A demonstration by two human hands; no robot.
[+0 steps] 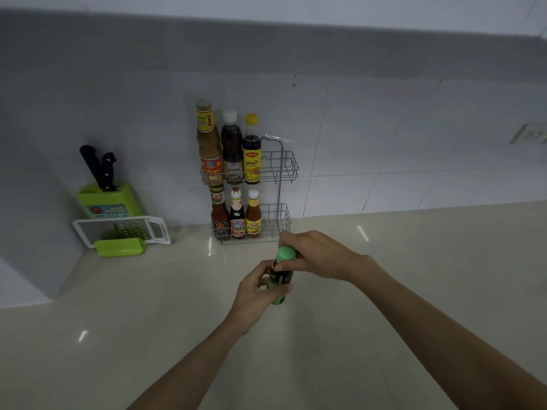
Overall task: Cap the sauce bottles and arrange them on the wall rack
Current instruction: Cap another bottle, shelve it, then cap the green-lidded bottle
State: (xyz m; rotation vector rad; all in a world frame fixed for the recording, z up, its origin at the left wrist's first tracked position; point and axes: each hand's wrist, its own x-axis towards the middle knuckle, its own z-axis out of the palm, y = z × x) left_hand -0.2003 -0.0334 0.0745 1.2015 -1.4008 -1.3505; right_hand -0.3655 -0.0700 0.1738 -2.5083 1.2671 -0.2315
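Observation:
Above the counter, my left hand (254, 291) grips the body of a small dark sauce bottle with a green label (279, 279). My right hand (319, 255) is closed on its green cap (286, 253), which sits on the bottle's neck. A two-tier wire wall rack (288, 167) hangs on the tiled wall behind. Its upper tier holds three capped bottles (233, 146) on the left, with free space at the right. The lower tier holds three smaller capped bottles (236, 217), also on the left.
A green knife block (106, 202) with two black-handled knives stands at the left by the wall. A white grater (124, 229) with a green box (120, 247) lies in front of it. A wall socket (529, 133) is at far right. The beige counter (384, 291) spreads around.

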